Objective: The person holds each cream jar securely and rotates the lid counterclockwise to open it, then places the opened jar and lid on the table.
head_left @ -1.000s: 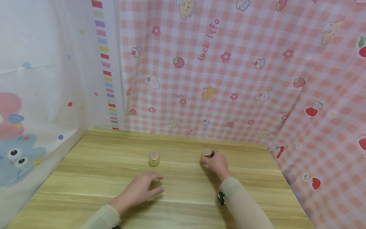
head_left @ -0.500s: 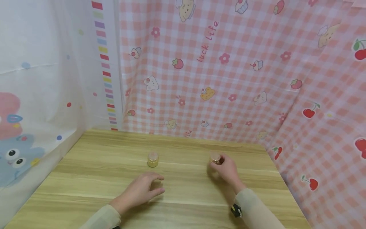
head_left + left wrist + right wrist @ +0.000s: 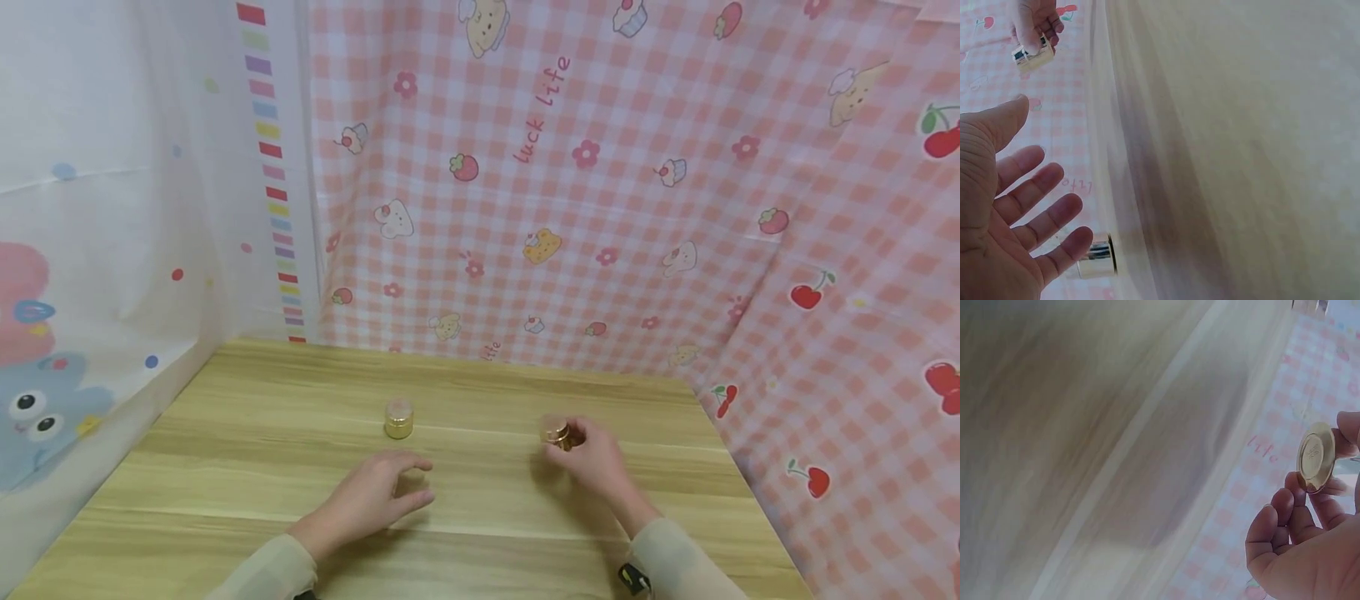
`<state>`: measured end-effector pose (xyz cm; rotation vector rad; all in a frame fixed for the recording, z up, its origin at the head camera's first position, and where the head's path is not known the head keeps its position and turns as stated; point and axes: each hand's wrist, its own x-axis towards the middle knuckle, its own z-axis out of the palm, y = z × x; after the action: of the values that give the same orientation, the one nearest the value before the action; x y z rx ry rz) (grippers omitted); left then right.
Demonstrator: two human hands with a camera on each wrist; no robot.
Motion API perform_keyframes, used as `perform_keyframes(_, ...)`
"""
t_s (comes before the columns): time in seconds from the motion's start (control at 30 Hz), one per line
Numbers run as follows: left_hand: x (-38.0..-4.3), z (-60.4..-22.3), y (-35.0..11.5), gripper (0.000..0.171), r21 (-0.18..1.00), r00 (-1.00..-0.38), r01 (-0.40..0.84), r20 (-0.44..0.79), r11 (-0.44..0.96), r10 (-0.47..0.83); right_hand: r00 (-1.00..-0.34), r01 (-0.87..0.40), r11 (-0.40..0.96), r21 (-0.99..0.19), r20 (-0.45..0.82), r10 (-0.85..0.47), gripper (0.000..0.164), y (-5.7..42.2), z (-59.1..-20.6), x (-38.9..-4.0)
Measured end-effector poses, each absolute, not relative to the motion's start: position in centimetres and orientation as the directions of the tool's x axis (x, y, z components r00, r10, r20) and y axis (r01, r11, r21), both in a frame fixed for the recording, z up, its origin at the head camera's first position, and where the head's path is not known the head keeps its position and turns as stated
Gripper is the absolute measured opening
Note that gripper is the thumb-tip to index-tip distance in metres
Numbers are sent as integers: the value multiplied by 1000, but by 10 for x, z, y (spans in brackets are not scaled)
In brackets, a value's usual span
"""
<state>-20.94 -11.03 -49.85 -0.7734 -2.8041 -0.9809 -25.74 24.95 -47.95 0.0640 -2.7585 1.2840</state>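
A small gold jar with a pale, clear-looking top is pinched between the thumb and fingers of my right hand. It is held up off the table and tilted, and its round gold base shows in the right wrist view. A second, similar gold jar stands upright on the table, beyond my left hand. That hand holds nothing; its fingers are relaxed and apart from the thumb. In the left wrist view the standing jar is partly covered by the little-finger side of the hand.
Both jars are at the wood-grain table. A pink checked cloth hangs behind it and along the right side. On the left hangs a white printed cloth.
My right hand has moved rightward and toward me with the jar, then slightly back left, tilting it. The left hand has stayed in place. The head view has shifted slightly.
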Motion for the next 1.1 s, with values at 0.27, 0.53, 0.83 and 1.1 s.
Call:
perform_keyframes(0.27,-212,-492,-104,42,579,-864,492,231,651,448,-982,-187,625,-758,161,-99,23,230,-472,-240)
perform_keyframes(0.53,-216,-483,-91,45,622,-873,473,239,624,424,-966,-259,622,-739,189,-178,22,213,-469,-230)
perform_keyframes(0.83,-220,-467,-73,54,650,-874,471,252,596,416,-949,-309,636,-707,183,-257,28,197,-466,-223)
perform_keyframes(1.1,-223,-460,-60,62,674,-865,483,269,559,424,-921,-380,642,-665,210,-328,35,187,-464,-218)
